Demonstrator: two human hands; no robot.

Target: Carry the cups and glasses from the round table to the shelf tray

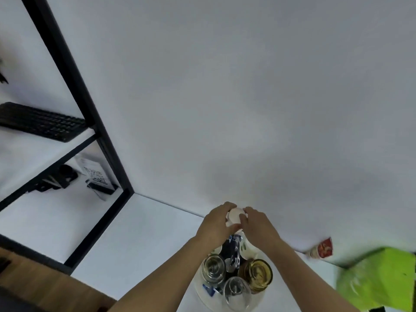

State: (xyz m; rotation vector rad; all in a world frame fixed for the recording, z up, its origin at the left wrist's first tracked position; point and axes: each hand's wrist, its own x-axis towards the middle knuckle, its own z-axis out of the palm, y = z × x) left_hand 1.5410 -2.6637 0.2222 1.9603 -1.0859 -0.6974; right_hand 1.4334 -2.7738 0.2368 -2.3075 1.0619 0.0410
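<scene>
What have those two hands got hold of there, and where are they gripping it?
A small white cup, held between both hands above the far end of the tray: the left hand wraps its left side, the right hand its right side.

Clear, glossy glasses (213, 270) are catching the light on a smooth white tray (202, 293), beside an amber-tinted glass jar (258, 274). A matt white cup (235, 218) is showing between two hands. A matt black metal frame (74, 91) is edging smooth white shelf boards (40, 221), above wood-grain flooring (45, 287).
</scene>
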